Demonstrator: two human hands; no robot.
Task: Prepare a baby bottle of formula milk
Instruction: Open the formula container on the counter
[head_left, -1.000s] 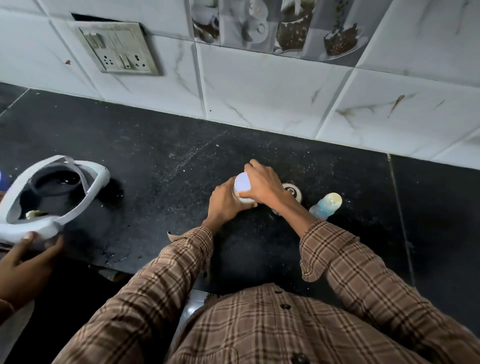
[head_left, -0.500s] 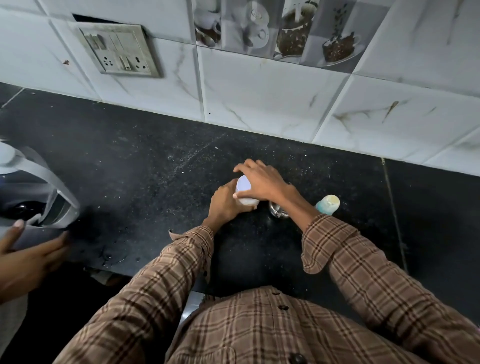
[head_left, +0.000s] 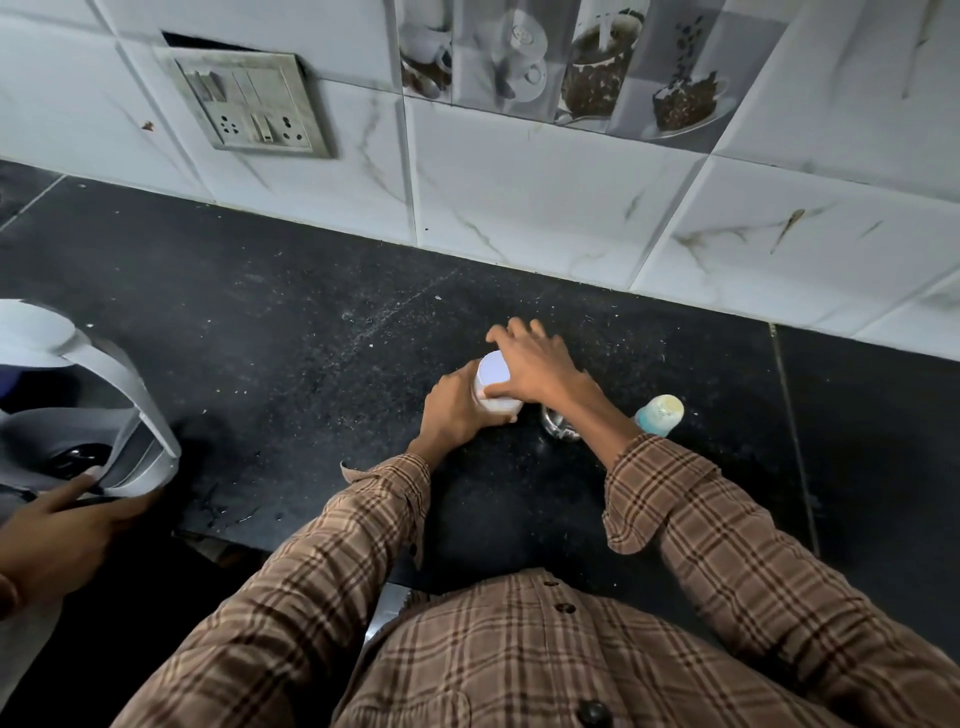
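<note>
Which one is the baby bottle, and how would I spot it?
Look at the black counter under the white wall tiles. In the middle, two hands hold a white jar, and a small steel cup peeks out beside it. Just right of the checked sleeve stands the baby bottle: it is the only bluish thing there, with a pale yellow top, and no hand touches it.

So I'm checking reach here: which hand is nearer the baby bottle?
Right. The right hand sits on the white container, its forearm passing just beside the baby bottle; the left hand grips the container's far side.
</note>
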